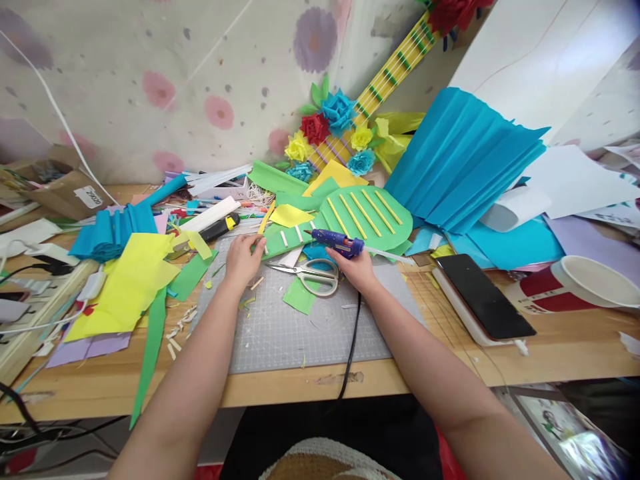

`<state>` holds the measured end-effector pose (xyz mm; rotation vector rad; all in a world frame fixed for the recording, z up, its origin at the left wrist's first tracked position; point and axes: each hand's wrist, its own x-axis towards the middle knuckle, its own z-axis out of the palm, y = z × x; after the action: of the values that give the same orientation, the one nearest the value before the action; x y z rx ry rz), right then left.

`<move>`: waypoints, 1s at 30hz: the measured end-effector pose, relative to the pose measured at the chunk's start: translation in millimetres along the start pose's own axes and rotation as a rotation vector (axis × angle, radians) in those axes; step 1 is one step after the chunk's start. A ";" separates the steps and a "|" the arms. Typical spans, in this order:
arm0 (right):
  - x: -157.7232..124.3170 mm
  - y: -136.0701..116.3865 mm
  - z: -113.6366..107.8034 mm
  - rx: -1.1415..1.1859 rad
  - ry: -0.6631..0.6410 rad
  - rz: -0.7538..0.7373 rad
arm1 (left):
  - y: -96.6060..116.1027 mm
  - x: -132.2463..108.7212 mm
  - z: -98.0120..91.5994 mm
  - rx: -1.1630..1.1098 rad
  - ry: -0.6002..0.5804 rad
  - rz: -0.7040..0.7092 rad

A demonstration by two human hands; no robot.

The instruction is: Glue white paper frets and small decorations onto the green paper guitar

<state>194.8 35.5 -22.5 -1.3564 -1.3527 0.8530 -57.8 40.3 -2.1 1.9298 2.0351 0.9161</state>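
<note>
A blue hot glue gun point(338, 243) with a glue stick out of its back is gripped in my right hand point(357, 268), its nozzle pointing left over the neck of a green paper guitar point(330, 215). Yellow strips lie across the guitar's round body and short white strips across its neck. At the neck's left end, my left hand point(244, 259) pinches the tip with closed fingers. Scissors point(320, 277) with pale handles rest just below the guitar, partly over a green paper scrap point(300, 296). Beneath all this is a grey cutting mat point(280, 340).
A yellow paper guitar with flowers point(340, 133) leans on the wall. Pleated blue paper point(465, 160) stands right of it. A phone point(484, 293) and a paper cup point(580, 283) are at right. Yellow paper point(125, 287), a utility knife point(220, 227) and a power strip point(45, 313) lie left.
</note>
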 end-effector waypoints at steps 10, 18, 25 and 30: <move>-1.6 -4.4 -2.4 -0.022 0.019 0.025 | -12.3 -4.4 -14.5 -0.081 -0.196 0.007; -3.2 -7.9 -2.2 -0.003 -0.004 0.026 | -17.2 1.0 -10.7 -0.106 -0.186 -0.004; -2.1 -6.5 -1.5 0.010 -0.003 0.046 | -10.9 7.2 -6.9 -0.153 -0.198 0.047; -2.4 -8.3 -1.9 -0.004 -0.016 0.045 | -11.1 9.7 -4.9 -0.109 -0.166 0.033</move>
<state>194.1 31.9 -14.5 -1.3905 -1.3411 0.8930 -71.0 48.5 -1.7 1.9177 1.8276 0.8258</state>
